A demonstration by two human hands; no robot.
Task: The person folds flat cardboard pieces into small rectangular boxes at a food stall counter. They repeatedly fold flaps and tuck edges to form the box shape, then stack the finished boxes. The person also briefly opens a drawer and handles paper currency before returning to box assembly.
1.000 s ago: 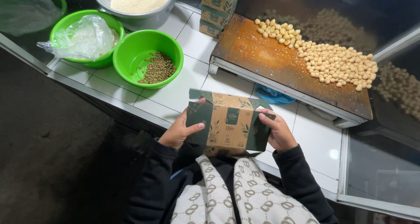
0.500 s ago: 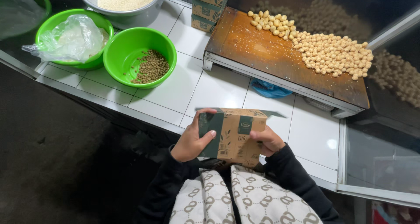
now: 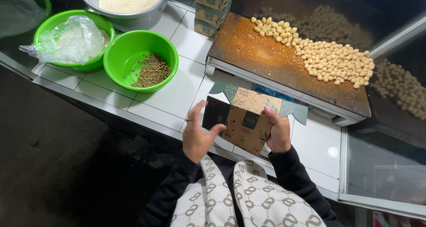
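A brown and dark green cardboard box (image 3: 243,119) with its top flaps spread stands at the near edge of the white tiled counter (image 3: 177,94). My right hand (image 3: 277,131) grips the box's right side. My left hand (image 3: 198,133) is beside the box's left face, fingers apart, thumb touching or nearly touching it. Both arms wear black sleeves, and a patterned cream apron shows below.
A green bowl (image 3: 141,58) of small dark pellets sits left of the box. Another green bowl (image 3: 73,38) holds a clear plastic bag. A metal bowl (image 3: 126,3) of pale grain stands behind. A brown tray (image 3: 266,58) carries several pale round balls. Stacked boxes (image 3: 213,7) stand behind.
The box has turned and been set more upright, its flaps now spread open. My left hand has come off the box's side and opened; the right hand still holds it.
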